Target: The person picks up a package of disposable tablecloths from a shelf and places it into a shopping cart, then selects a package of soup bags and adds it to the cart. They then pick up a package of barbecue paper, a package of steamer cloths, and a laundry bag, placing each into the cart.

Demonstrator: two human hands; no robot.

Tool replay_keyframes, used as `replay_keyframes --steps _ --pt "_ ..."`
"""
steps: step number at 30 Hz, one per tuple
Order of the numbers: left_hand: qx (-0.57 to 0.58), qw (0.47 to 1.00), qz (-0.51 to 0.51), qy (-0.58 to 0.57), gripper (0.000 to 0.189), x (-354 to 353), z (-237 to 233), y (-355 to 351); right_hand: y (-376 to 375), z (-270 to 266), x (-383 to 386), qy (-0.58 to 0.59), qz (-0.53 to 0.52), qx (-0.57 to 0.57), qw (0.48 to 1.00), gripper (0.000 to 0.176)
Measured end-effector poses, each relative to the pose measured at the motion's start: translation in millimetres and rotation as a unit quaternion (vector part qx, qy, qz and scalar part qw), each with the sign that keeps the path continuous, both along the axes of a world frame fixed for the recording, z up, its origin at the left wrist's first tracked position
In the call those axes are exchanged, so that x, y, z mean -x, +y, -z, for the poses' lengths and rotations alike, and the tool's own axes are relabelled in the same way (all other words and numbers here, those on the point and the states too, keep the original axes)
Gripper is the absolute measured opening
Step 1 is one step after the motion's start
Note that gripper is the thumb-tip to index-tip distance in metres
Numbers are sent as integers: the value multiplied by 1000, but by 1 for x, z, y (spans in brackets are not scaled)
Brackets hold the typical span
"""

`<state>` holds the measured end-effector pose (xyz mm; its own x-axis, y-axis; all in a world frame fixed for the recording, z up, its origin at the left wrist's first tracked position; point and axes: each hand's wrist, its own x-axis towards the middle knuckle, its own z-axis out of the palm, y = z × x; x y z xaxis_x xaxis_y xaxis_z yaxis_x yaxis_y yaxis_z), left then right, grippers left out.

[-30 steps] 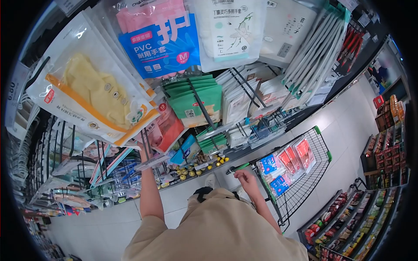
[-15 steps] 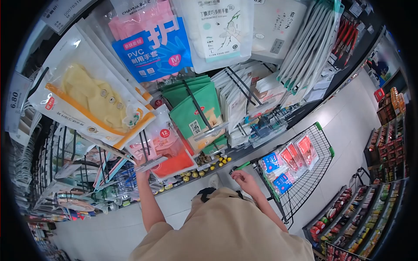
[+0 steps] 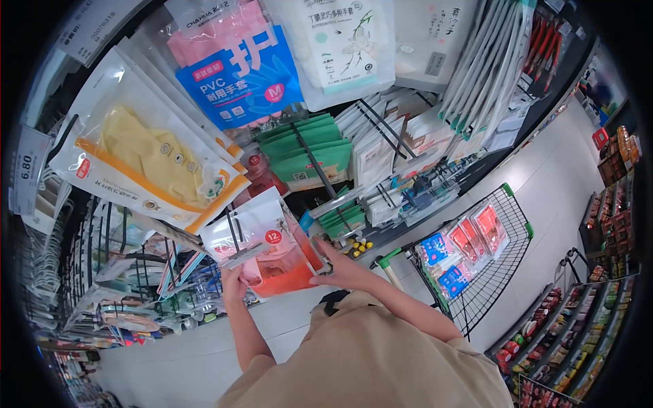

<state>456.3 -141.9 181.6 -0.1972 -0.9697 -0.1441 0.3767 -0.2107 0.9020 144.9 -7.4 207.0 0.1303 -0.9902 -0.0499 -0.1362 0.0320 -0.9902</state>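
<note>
A red-and-white packet [image 3: 279,255] with a round "12" mark hangs at the front of a metal hook, tilted out from the shelf. My left hand [image 3: 235,285] grips its lower left edge, the fingertips partly hidden by the packet and the hook's label holder. My right hand [image 3: 340,267] holds the right edge, thumb and fingers on either side of it. Just behind and to the right hang green packets [image 3: 306,156] on another hook. Above are a yellow glove pack [image 3: 153,160] and a blue-and-pink PVC glove pack [image 3: 241,81].
A black wire shopping cart [image 3: 490,272] with green corners stands on my right, holding several red and blue packs [image 3: 486,228]. Hooks and label holders jut from the rack. Low shelves of packaged goods [image 3: 564,333] line the far right side of the aisle.
My right hand has moved from beside the cart handle to the packet's right edge. The red-and-white packet has swung outward. The view has shifted slightly.
</note>
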Motion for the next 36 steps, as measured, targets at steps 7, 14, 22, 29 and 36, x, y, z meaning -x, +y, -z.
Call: replay_keyframes --steps 7,14,22,29,36 --pt "-7 1000 -14 1 61 8 -15 37 -5 -1 -10 11 15 -76 997 96" --pt "-5 1000 -19 -17 61 -8 4 69 1 21 -13 12 -7 -6 1000 76" --pt "-17 999 -39 24 54 10 6 99 13 17 -7 -50 -10 -26 998 71" --pt "-94 995 -4 31 43 50 13 108 32 24 20 -81 -5 -92 992 71" --pt "-116 986 88 -86 23 126 9 104 73 55 56 -190 95 -98 972 69"
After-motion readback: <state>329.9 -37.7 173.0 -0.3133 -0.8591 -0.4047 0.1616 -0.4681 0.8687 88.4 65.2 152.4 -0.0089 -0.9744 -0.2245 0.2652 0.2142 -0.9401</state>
